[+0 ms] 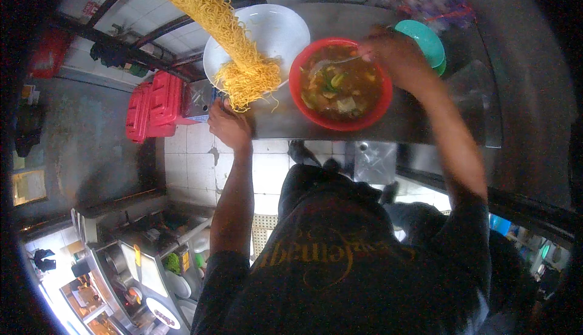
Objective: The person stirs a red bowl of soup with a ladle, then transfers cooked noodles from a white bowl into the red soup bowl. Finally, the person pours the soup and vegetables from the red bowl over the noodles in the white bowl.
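Note:
My right hand [394,57] is blurred above the right rim of a red bowl [387,96], gripping a metal utensil [339,60]. Its far end dips into brown soup [360,82] with green leaves and pale pieces; whether it is a spoon or a fork is unclear. To the left, a thick column of yellow noodles [214,20] rises from a noodle heap [250,80] in a large white bowl [282,29]. The heap hangs over the bowl's near rim. My left hand [230,125] is just below it at the table's edge; its fingertips are partly hidden, so its grip is unclear.
Turquoise bowls [421,39] stand behind my right hand on the metal table [273,125]. Plastic bags [432,4] lie at the far right corner. Red plastic containers [157,105] are beyond the left end. A metal stool [375,162] stands below the front edge.

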The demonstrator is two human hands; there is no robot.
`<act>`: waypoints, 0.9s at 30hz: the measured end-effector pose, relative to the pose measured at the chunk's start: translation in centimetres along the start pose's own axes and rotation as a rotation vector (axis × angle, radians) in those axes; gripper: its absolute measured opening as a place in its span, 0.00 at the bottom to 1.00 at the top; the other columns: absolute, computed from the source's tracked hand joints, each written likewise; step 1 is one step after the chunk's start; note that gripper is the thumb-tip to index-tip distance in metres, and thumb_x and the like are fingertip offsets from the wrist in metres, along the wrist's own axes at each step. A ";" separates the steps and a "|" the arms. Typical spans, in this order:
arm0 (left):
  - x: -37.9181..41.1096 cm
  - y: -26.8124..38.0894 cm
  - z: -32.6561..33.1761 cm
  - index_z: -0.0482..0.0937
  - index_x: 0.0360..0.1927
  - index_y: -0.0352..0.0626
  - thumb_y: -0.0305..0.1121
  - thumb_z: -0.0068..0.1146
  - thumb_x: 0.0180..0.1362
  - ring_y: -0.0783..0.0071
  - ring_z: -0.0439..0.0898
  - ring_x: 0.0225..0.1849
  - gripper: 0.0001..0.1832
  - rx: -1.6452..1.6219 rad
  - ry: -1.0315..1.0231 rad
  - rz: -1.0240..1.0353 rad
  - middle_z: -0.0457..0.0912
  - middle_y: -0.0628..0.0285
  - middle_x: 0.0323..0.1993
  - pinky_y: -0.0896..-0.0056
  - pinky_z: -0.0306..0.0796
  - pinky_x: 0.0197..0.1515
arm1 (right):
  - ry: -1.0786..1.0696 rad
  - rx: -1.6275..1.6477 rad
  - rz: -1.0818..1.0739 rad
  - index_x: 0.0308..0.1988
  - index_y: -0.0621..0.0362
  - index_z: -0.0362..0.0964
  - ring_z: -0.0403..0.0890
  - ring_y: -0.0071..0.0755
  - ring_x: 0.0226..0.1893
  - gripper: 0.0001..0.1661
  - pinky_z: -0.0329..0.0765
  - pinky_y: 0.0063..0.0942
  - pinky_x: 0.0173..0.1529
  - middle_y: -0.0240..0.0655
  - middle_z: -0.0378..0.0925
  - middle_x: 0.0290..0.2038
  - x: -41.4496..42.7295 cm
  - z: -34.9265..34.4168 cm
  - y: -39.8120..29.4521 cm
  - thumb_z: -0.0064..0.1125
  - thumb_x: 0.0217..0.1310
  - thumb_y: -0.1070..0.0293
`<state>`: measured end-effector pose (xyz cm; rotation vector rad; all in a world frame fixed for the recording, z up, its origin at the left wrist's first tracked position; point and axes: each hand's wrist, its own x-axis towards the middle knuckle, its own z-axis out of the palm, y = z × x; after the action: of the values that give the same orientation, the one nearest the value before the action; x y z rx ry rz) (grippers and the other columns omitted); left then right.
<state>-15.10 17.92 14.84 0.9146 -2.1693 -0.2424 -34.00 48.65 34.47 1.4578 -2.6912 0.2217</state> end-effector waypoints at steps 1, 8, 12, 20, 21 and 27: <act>0.0 -0.2 0.1 0.74 0.48 0.43 0.43 0.43 0.67 0.52 0.75 0.44 0.17 0.005 0.007 0.019 0.78 0.56 0.43 0.50 0.65 0.47 | 0.014 -0.007 -0.010 0.33 0.54 0.75 0.76 0.47 0.45 0.05 0.73 0.41 0.47 0.37 0.76 0.40 -0.1 0.4 0.2 0.56 0.52 0.70; 0.0 -0.1 0.2 0.74 0.48 0.43 0.44 0.45 0.66 0.52 0.75 0.45 0.17 -0.028 -0.018 0.004 0.78 0.56 0.44 0.50 0.66 0.46 | -0.044 -0.034 0.026 0.28 0.56 0.70 0.76 0.46 0.41 0.04 0.73 0.41 0.43 0.36 0.74 0.35 -2.6 -0.8 2.0 0.54 0.48 0.77; 0.0 0.0 0.2 0.75 0.48 0.42 0.44 0.45 0.66 0.51 0.75 0.46 0.17 -0.027 -0.007 0.013 0.79 0.55 0.43 0.49 0.65 0.47 | 0.041 -0.046 -0.041 0.27 0.56 0.70 0.76 0.45 0.39 0.06 0.72 0.40 0.41 0.36 0.73 0.32 -3.7 -2.4 2.8 0.54 0.45 0.79; -0.1 -0.4 0.4 0.75 0.47 0.41 0.43 0.45 0.66 0.51 0.75 0.45 0.17 -0.015 0.051 0.048 0.79 0.55 0.43 0.50 0.66 0.46 | 0.089 -0.171 -0.096 0.30 0.55 0.73 0.79 0.49 0.39 0.03 0.76 0.44 0.42 0.41 0.76 0.32 -2.0 -4.8 2.5 0.55 0.50 0.74; -0.1 -0.4 0.6 0.75 0.47 0.41 0.43 0.45 0.66 0.51 0.75 0.44 0.17 -0.016 0.067 0.068 0.79 0.55 0.43 0.50 0.66 0.45 | 0.129 -0.192 -0.141 0.30 0.55 0.73 0.79 0.49 0.39 0.02 0.76 0.44 0.42 0.41 0.77 0.33 -1.8 -4.7 2.6 0.55 0.51 0.73; 0.0 -0.8 0.2 0.74 0.48 0.41 0.44 0.43 0.67 0.50 0.75 0.45 0.18 -0.011 -0.023 0.026 0.78 0.54 0.42 0.50 0.65 0.45 | 0.041 -0.357 -0.051 0.32 0.57 0.71 0.78 0.49 0.38 0.05 0.74 0.44 0.41 0.40 0.76 0.33 1.8 -1.3 2.8 0.53 0.53 0.69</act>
<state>-14.83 17.32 14.43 0.8812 -2.1976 -0.2533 -37.31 48.85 35.72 1.3907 -2.4901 -0.2193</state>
